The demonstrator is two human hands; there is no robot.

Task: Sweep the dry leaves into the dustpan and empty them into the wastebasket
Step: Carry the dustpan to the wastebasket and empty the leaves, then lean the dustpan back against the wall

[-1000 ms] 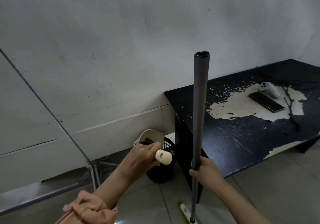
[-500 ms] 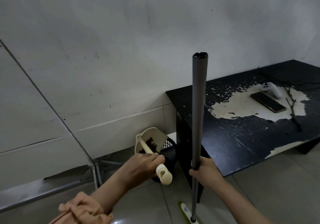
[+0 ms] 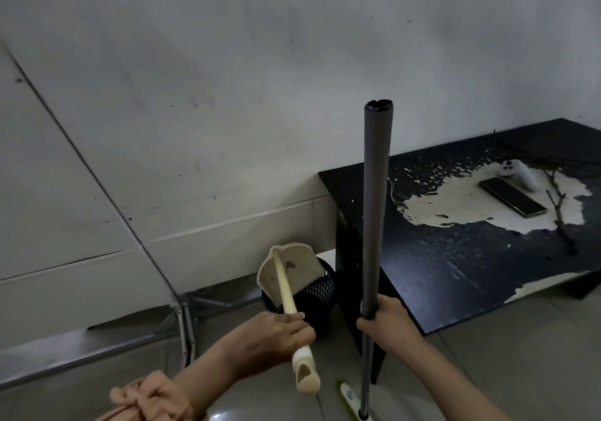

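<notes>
Cream plastic dustpan (image 3: 287, 271): tipping over the black mesh wastebasket (image 3: 312, 294) at 6 o'clock of frame, a few dark leaf scraps (image 3: 288, 266) clinging inside. Left hand (image 3: 276, 329) is clamping its long handle. Right hand (image 3: 387, 321), at 3 o'clock of the left, is gripping the upright grey broom pole (image 3: 374, 209). Black peeling table (image 3: 455, 258) at 3 o'clock is bearing a phone (image 3: 512, 197) and a white controller (image 3: 518, 173). Step judged: emptying; next calls for a steeper tilt or shake.

Dim, soft, grainy picture, wide-angle bending at edges, glare on floor (image 3: 218, 415).
</notes>
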